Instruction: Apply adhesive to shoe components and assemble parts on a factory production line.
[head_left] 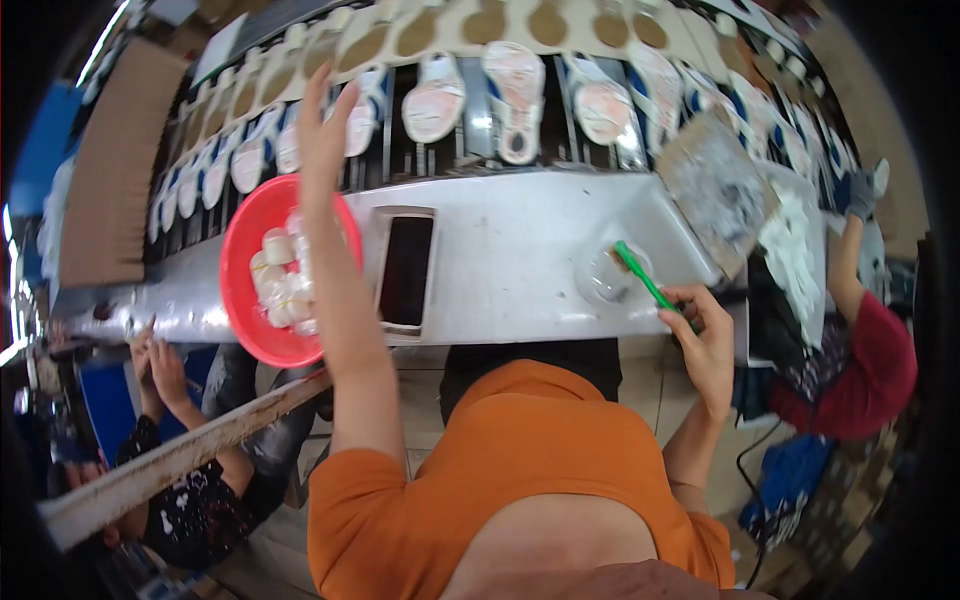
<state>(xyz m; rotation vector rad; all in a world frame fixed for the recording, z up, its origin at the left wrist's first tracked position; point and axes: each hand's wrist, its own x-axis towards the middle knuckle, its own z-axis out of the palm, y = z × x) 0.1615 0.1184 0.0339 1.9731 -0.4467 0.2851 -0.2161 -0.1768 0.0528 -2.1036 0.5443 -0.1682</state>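
My right hand (pixel 702 335) grips a green toothbrush-like brush (pixel 648 276) by its handle end. The bristle end sits over a small clear round dish (pixel 603 278) on the white table. Toward the far left reaches my left hand (pixel 327 125), its fingers stretched out and apart with nothing seen in them. Closest to those fingers is a white shoe bottom with a blue edge (pixel 364 115), one of a row on the line; whether they touch, I cannot tell. Below my left forearm, a red basin (pixel 236 290) holds several white pieces, some in clear wrapping.
A dark-screened phone (pixel 406 270) lies beside the basin. Tan-and-white soles (pixel 484 22) line the far belt. At right stand a grey tray (pixel 655 225), a smeared board (pixel 718 190) and a bin of white material (pixel 792 250). Co-workers sit left and right; a rusty bar (pixel 190 450) crosses lower left.
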